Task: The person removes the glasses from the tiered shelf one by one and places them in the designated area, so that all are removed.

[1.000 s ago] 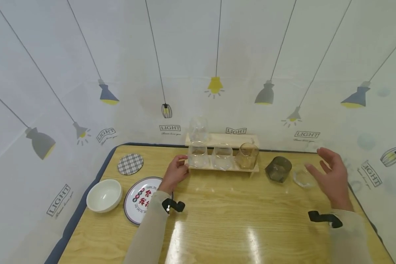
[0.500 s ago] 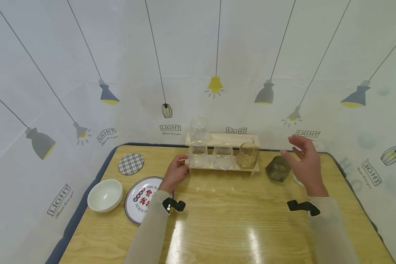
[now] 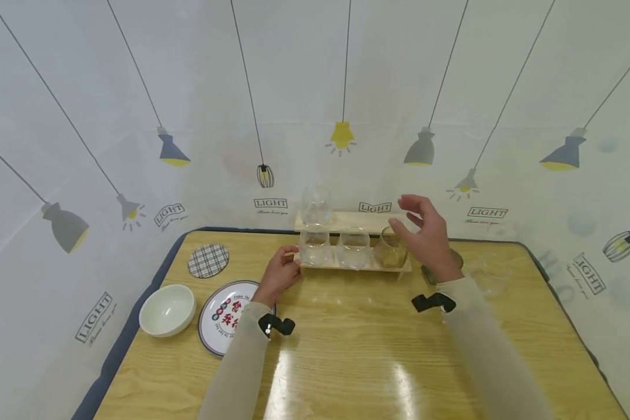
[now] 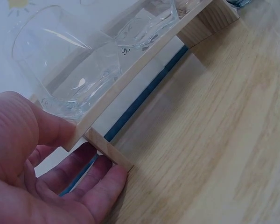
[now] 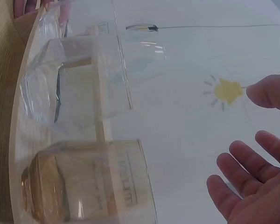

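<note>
A two-tier wooden rack (image 3: 354,266) stands at the table's back. Its lower tier carries two clear glasses (image 3: 315,247) and an amber glass (image 3: 390,248). Another clear glass (image 3: 315,204) sits on the upper tier. My left hand (image 3: 289,262) grips the rack's left end. In the left wrist view its thumb (image 4: 46,128) presses the shelf edge and its fingers (image 4: 98,182) curl by the leg (image 4: 109,154). My right hand (image 3: 406,219) hovers open just right of the amber glass (image 5: 84,182), fingers (image 5: 245,177) spread, holding nothing.
A dark grey glass (image 3: 455,258) sits partly hidden behind my right wrist, and a clear glass (image 3: 490,274) stands further right. At the left are a white bowl (image 3: 167,310), a printed plate (image 3: 223,318) and a checked coaster (image 3: 207,260). A patterned curtain (image 3: 136,116) closes in the table.
My right hand has travelled left from above the glasses at the table's right side to beside the amber glass on the rack. The left hand has stayed on the rack's end.
</note>
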Action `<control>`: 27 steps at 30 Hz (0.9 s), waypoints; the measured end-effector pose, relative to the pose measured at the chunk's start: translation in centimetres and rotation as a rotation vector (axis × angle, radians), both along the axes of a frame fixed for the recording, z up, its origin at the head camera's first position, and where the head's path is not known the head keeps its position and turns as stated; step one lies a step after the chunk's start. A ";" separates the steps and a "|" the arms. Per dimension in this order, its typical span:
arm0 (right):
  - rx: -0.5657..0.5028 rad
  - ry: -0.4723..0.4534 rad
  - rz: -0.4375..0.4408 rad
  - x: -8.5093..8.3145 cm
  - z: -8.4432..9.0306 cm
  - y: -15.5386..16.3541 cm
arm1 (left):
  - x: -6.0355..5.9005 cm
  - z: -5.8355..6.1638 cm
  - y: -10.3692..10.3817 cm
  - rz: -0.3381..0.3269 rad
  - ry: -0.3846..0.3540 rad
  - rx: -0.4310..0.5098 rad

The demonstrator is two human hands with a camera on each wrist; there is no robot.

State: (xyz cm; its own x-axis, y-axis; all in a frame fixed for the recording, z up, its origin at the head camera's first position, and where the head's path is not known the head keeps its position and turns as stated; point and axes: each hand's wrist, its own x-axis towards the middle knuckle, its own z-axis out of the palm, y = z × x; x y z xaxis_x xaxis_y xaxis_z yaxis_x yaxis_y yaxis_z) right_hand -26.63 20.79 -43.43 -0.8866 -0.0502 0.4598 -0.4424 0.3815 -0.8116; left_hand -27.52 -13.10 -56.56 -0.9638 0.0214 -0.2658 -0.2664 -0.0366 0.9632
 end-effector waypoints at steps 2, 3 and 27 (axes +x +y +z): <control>0.002 -0.015 0.029 -0.7 0.1 -1.3 | -0.1 0.0 0.0 0.003 -0.003 0.004; 0.008 -0.021 0.043 -1.0 0.2 -1.9 | -0.1 -0.1 0.1 0.004 -0.008 0.006; 0.230 -0.286 0.148 -8.3 0.0 -13.3 | -0.5 -0.5 -0.1 -0.002 -0.012 0.000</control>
State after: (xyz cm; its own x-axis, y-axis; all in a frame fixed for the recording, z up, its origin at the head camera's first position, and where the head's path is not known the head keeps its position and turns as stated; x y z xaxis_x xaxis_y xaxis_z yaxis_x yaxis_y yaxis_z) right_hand -34.91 7.50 -43.44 -0.9526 -0.2603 0.1574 -0.2751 0.5166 -0.8108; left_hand -28.02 -13.23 -57.10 -0.9606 0.0236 -0.2769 -0.2776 -0.0359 0.9600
